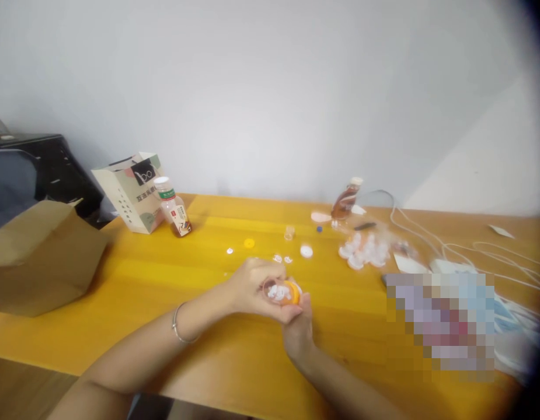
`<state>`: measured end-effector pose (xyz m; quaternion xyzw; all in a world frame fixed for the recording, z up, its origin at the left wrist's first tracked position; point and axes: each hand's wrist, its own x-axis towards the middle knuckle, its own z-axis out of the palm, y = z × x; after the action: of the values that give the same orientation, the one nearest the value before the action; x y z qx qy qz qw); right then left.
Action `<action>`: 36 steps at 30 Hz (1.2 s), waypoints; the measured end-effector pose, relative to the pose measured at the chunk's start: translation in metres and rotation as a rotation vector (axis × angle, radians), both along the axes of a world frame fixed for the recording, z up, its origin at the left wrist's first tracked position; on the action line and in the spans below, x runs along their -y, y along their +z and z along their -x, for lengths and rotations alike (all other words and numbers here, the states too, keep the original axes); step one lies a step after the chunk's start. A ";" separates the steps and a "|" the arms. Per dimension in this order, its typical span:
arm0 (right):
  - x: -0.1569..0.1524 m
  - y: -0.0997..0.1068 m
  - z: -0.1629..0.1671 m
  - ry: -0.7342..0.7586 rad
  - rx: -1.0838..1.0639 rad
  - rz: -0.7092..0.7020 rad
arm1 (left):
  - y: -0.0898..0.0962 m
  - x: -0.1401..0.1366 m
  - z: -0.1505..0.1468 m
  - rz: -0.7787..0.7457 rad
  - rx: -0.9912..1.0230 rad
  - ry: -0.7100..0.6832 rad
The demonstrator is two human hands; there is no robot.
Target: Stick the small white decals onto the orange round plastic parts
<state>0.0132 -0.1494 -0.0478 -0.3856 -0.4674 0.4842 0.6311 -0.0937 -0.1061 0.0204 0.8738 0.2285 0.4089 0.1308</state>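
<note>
Over the middle of the table, both hands grip one small clear container with an orange part (pixel 291 292); white bits show inside it. My left hand (pixel 252 289), with a bracelet on its wrist, is closed around the left end. From the right and below, my right hand (pixel 299 326) holds the orange end, its thumb pressed against it. Fingers cover much of the container. Just beyond the hands lie two small white pieces with dark marks (pixel 277 258), a round white disc (pixel 306 251), a yellow disc (pixel 249 243) and a small clear cup (pixel 289 233).
On the left stand a paper gift bag (pixel 140 192), a labelled drink bottle (pixel 176 210) and a brown paper bag (pixel 42 256). At right are a dark drink bottle (pixel 345 201), a heap of clear and white round pieces (pixel 365 251), white cables (pixel 436 239) and a blurred-out patch (pixel 440 321).
</note>
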 end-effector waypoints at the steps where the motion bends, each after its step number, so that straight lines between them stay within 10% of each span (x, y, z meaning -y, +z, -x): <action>1: 0.002 -0.001 0.000 0.028 -0.006 -0.006 | 0.001 0.001 0.001 -0.026 -0.028 -0.010; 7: 0.010 -0.002 0.003 0.092 -0.118 0.074 | -0.004 -0.001 0.005 -0.177 -0.026 -0.038; 19: 0.012 0.024 0.009 0.194 -0.407 0.352 | -0.015 -0.006 0.005 0.046 -0.059 -0.009; 31: -0.002 0.021 -0.001 0.360 -0.500 0.329 | 0.004 -0.021 0.019 0.241 -0.181 -0.130; 36: -0.015 0.017 -0.012 0.331 -0.510 0.255 | 0.005 -0.030 0.033 0.333 -0.148 0.078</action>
<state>0.0249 -0.1347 -0.0304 -0.2467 -0.2862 0.7158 0.5873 -0.1271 -0.0762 0.0253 0.8584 0.3355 0.3046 0.2405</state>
